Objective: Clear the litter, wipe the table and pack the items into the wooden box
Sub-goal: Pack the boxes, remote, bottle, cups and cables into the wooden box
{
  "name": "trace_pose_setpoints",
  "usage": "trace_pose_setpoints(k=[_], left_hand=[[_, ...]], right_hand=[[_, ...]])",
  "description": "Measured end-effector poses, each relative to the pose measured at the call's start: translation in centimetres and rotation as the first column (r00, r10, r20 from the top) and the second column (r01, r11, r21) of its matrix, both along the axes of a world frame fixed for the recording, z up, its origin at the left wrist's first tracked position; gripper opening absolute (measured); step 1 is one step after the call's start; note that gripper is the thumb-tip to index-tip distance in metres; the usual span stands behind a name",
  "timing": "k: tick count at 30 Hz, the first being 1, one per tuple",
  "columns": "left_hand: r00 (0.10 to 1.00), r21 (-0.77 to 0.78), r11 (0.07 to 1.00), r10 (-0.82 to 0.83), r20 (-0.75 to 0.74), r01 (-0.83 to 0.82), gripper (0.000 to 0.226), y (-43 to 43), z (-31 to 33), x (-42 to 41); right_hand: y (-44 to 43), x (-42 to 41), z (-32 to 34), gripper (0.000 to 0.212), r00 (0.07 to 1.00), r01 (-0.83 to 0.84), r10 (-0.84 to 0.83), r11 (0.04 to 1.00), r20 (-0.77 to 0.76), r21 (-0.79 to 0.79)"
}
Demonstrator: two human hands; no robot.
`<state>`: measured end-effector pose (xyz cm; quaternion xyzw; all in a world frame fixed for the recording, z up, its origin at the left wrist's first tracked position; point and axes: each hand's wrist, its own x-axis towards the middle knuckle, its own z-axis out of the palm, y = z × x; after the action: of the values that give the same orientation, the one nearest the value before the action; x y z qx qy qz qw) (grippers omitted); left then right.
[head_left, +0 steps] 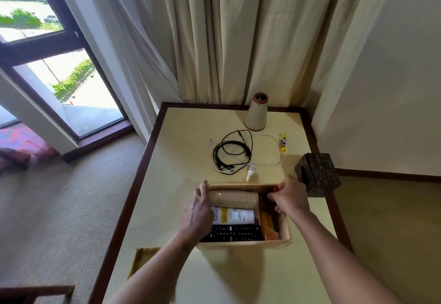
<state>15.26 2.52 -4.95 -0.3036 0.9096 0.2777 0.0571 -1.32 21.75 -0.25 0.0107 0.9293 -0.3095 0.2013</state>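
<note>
Your left hand [198, 210] grips the wooden box [243, 244], hiding its left wall. Right hand [290, 196] curls into the far right corner; grasp unclear. Pale open box, mid-table [186, 136]: stacked paper cups [238, 200], remote [235, 233] inside.

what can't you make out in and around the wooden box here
Head view:
- Left ends of the remote and white tube: covered by the left hand.
- Red thing in the far right corner of the wooden box: mostly under the right hand.
- Tube's label text: too small.
- Woven tray: partly behind the left forearm.
</note>
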Motion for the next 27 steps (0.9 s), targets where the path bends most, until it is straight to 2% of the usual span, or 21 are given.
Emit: trace_pose_setpoints(k=[3, 8, 12, 15, 17, 20, 22, 24, 27], left_hand=[[1.000, -0.131, 0.991, -0.017, -0.016, 0.014, 0.057, -0.6, 1.3, -1.1], [0.984, -0.173, 0.982, -0.105, -0.142, 0.080, 0.038, 0.6, 4.3, -5.8], [0.972, -0.275, 0.948, -0.202, -0.124, 0.162, 0.025, 1.8, 4.8, -11.1], [0.975, -0.145, 0.966, -0.219, -0.030, 0.213, 0.019, 2.6, 3.9, -15.0], [0.975, -0.101, 0.970, -0.213, 0.069, 0.219, 0.019, 3.1, 2.9, -17.1], [0.962, -0.058, 0.973, -0.211, 0.174, 0.224, 0.019, 3.4, 1.0, -19.2], [0.953, -0.051, 0.970, -0.221, 0.209, 0.236, 0.023, 3.4, -0.5, -20.4], [0.950, -0.071, 0.968, -0.219, 0.224, 0.240, 0.028, 3.4, -1.4, -21.3], [0.955, -0.133, 0.965, -0.193, 0.226, 0.227, 0.024, 3.6, -2.4, -22.2]], right_hand=[[0.8, -0.5, 0.6, 0.039, 0.991, -0.012, 0.021, 0.998, 0.134, -0.066], [1.4, -2.0, 2.1, 0.038, 0.965, -0.080, 0.105, 0.990, 0.239, -0.113], [0.9, -6.1, 3.0, 0.022, 0.992, -0.026, 0.051, 0.979, 0.119, -0.202], [-0.2, -10.4, 2.8, 0.012, 0.998, 0.006, -0.019, 0.975, -0.057, -0.221], [-1.2, -13.6, 2.0, 0.015, 0.990, 0.022, -0.049, 0.979, -0.130, -0.204], [-3.0, -18.6, -0.6, 0.023, 0.988, 0.028, -0.045, 0.993, -0.149, -0.116], [-4.1, -21.5, -2.6, 0.016, 0.992, 0.039, -0.045, 0.998, -0.118, -0.057], [-4.8, -23.4, -4.0, 0.007, 0.995, 0.057, -0.059, 0.998, -0.079, -0.023], [-5.7, -25.2, -6.1, 0.014, 0.994, 0.102, -0.101, 0.995, -0.031, 0.011]])
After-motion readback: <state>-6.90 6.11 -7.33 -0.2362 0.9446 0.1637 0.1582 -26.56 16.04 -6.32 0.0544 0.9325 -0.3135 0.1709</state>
